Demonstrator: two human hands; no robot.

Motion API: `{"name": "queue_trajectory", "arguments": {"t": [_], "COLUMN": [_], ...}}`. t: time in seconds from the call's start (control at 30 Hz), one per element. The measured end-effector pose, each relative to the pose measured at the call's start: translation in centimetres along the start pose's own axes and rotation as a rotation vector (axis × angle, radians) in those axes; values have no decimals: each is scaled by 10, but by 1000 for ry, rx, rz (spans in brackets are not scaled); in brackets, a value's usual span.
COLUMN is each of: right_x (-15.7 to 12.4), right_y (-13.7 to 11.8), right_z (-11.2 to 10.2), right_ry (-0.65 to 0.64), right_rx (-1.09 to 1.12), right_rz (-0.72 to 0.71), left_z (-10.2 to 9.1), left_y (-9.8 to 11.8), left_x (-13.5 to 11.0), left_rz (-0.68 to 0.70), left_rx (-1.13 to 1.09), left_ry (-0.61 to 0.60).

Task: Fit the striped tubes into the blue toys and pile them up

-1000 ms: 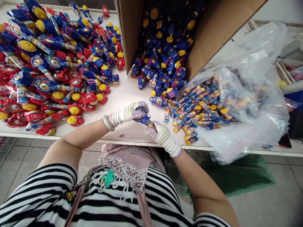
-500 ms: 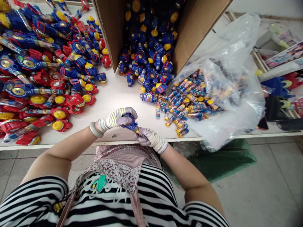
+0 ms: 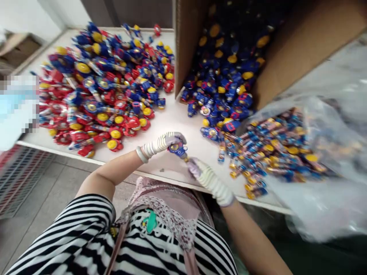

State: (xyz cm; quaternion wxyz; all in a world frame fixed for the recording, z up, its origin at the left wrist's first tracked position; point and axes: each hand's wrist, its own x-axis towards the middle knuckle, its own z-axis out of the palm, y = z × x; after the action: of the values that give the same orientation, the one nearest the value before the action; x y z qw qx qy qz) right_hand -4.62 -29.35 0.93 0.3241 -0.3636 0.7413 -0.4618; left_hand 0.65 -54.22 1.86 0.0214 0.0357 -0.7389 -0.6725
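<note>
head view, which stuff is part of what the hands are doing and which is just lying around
In hand: blue toy, gripped by left hand and right hand.
Lying about: red and blue toy pile; cardboard box of blue pieces; plastic bag of small tubes; table.

Bare table (image 3: 173,123) btw toy heap (image 3: 109,88), box (image 3: 183,46)

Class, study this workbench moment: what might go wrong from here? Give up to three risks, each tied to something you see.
1. The blue toy, gripped by the left hand and right hand, is over the near edge of the table; a slip might drop it to the floor.
2. Loose tubes lie at that edge outside the plastic bag; a nudge could roll them off.
3. Toy parts spilling from the tipped cardboard box may crowd the hands.
</note>
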Motion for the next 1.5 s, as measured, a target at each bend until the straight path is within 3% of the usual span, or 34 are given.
{"name": "queue_trajectory", "arguments": {"t": [0.07,0.13,0.17,0.23,0.27,0.3,0.33,0.4,0.5,0.53,0.57,0.63,0.7,0.77,0.87,0.97,1.07,1.13,1.17,1.33,1.5], "right_x": [17,34,39,45,45,46,47,51,59,62,65,71,75,75,61,37,20,17,16,16,9], "right_y": [10,23,29,39,42,44,44,42,36,34,32,30,32,38,51,60,53,43,38,24,11], "right_z": [-35,-71,-86,-102,-105,-105,-103,-98,-90,-88,-86,-81,-78,-78,-79,-69,-49,-37,-33,-24,-17], "right_ry": [206,382,403,387,365,348,338,334,303,289,275,254,251,299,458,501,443,414,403,369,278], "right_rx": [-316,-641,-753,-908,-955,-989,-1013,-1034,-1046,-1053,-1060,-1065,-1033,-927,-533,20,247,187,118,-234,-505], "right_rz": [-73,-63,-42,6,31,57,89,166,260,287,310,357,377,342,218,113,18,-32,-60,-197,-123], "left_z": [-61,-141,-180,-240,-255,-258,-250,-200,-82,-42,-6,50,80,87,70,45,32,30,30,39,52], "left_y": [17,45,60,82,86,85,78,54,11,0,-8,-16,-17,-17,-21,-30,-35,-31,-28,-7,-4], "left_x": [16,26,29,31,33,35,39,50,70,78,86,101,114,120,110,79,42,24,17,3,-5], "left_rz": [110,220,226,222,243,263,282,283,219,215,208,180,139,113,66,39,25,-5,-18,-22,-24], "left_rx": [123,224,271,372,415,476,537,633,681,724,790,947,1062,1060,677,261,-211,-461,-477,-226,-319], "left_ry": [354,811,960,1104,1141,1152,1129,915,210,23,-85,-141,-110,-80,31,90,31,-11,-19,157,230]}}
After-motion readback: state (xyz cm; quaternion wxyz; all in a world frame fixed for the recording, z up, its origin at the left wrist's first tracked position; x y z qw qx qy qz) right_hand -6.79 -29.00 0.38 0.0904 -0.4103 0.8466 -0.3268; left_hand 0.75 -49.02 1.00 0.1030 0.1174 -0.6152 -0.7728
